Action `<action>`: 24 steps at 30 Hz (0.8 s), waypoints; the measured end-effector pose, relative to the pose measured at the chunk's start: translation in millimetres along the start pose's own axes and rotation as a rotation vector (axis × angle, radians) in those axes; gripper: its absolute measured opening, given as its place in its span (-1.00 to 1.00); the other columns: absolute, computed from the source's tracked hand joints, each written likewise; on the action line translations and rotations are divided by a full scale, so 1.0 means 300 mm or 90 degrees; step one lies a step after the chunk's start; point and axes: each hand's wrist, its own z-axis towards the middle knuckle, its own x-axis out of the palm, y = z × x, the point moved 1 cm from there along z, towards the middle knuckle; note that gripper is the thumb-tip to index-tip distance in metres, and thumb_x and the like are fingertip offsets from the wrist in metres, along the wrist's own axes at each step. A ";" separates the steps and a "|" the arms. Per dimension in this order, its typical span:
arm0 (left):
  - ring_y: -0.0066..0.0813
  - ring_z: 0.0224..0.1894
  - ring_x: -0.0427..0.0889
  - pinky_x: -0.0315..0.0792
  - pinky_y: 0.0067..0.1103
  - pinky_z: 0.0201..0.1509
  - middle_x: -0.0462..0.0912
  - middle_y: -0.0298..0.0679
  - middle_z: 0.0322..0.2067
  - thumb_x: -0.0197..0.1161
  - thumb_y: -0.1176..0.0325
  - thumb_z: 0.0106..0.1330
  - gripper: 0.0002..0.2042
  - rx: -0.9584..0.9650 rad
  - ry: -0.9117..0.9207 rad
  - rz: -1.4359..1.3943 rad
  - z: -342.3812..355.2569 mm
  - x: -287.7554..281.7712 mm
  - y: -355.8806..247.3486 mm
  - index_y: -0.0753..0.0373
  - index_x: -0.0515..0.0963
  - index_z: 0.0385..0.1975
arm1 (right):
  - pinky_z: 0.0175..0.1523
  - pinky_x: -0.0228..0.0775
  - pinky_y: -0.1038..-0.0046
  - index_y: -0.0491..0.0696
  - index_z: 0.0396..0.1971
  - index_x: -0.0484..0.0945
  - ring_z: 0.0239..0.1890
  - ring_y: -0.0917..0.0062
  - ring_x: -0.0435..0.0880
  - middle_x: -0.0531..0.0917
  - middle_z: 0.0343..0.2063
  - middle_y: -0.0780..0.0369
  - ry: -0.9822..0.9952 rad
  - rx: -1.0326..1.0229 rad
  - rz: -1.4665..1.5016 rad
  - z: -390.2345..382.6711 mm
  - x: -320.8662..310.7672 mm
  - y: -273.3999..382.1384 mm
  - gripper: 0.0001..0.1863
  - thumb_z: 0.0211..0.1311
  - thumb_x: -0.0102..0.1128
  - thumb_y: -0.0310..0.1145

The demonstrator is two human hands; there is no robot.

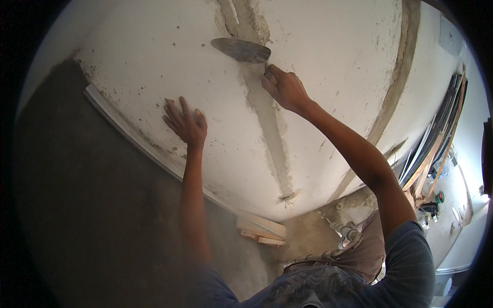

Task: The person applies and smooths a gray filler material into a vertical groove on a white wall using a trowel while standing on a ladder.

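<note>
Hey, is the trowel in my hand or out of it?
In: your right hand is closed around one end of the trowel, which reaches across the grey strip on the white wall.

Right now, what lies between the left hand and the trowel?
In the head view, a stretch of lightly speckled white wall separates the left hand from the trowel.

Dim, hazy lower left, brighter right, bowed edges
</note>
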 end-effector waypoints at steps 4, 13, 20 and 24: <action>0.22 0.54 -0.17 -0.32 0.13 0.49 -0.16 0.22 0.50 -0.23 -0.05 0.53 -0.34 -0.040 0.041 0.041 -0.025 0.006 0.006 0.25 0.08 0.49 | -0.21 0.53 0.13 -0.20 -0.01 0.50 -0.44 0.04 0.69 0.65 -0.54 -0.04 -0.026 -0.052 0.034 0.065 -0.061 0.045 -0.54 0.41 0.07 -0.07; 0.24 0.55 -0.26 -0.41 0.16 0.47 -0.25 0.28 0.49 -0.23 -0.08 0.51 -0.28 -0.042 0.027 0.017 -0.116 0.031 -0.002 0.32 0.00 0.50 | -0.27 0.52 0.13 -0.18 -0.12 0.50 -0.48 0.03 0.67 0.63 -0.58 -0.03 0.018 -0.009 0.022 -0.074 0.058 -0.041 -0.59 0.39 0.11 -0.07; 0.32 0.52 -0.12 -0.30 0.21 0.45 -0.16 0.34 0.46 -0.22 -0.04 0.51 -0.32 -0.033 0.001 0.028 -0.114 0.031 -0.004 0.34 0.09 0.46 | -0.32 0.49 0.11 -0.12 -0.17 0.50 -0.53 0.06 0.64 0.61 -0.64 0.02 0.016 0.000 0.036 -0.037 0.061 -0.030 -0.61 0.36 0.14 -0.05; 0.32 0.52 -0.14 -0.32 0.21 0.45 -0.17 0.34 0.47 -0.21 -0.04 0.50 -0.32 -0.037 -0.002 0.034 -0.131 0.039 0.000 0.35 0.08 0.46 | -0.34 0.49 0.11 -0.12 -0.20 0.49 -0.54 0.08 0.64 0.60 -0.64 0.02 0.076 0.032 0.046 -0.112 0.085 -0.053 -0.63 0.36 0.14 -0.06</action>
